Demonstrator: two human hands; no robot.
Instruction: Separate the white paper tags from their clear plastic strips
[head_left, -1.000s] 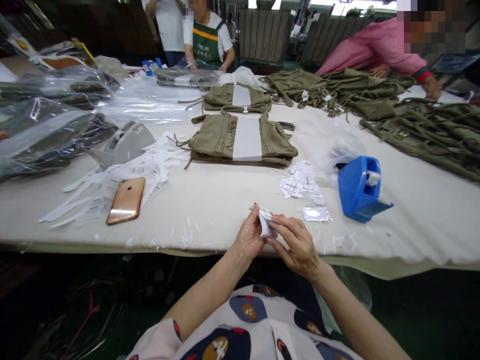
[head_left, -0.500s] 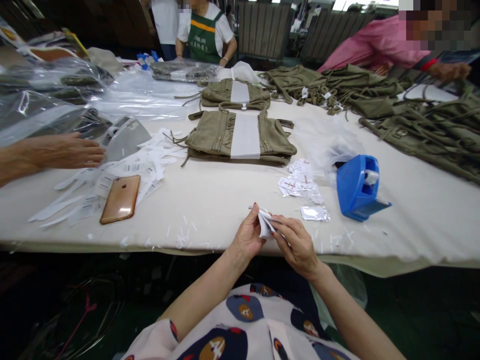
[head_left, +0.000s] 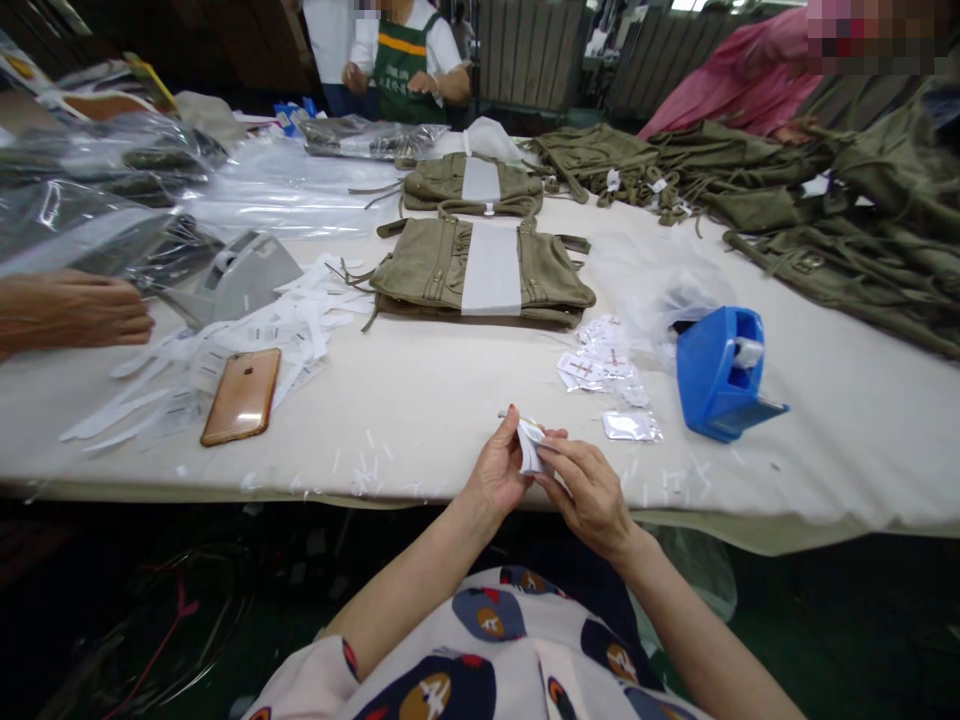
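Observation:
My left hand and my right hand meet at the near edge of the table, both pinching a small white folded paper tag between their fingertips. Just beyond them lies a small clear packet, and farther back a heap of white tags with red crosses. A blue tape dispenser stands to the right of my hands.
A folded olive garment with a white band lies mid-table, another behind it. A gold phone rests among white paper strips. A co-worker's hand reaches in at left. Bagged garments and loose olive garments fill the sides.
My hands stay together on the tag with small finger shifts. A co-worker's hand came in from the left, then drew back a little. The person at the far right lifted an olive garment.

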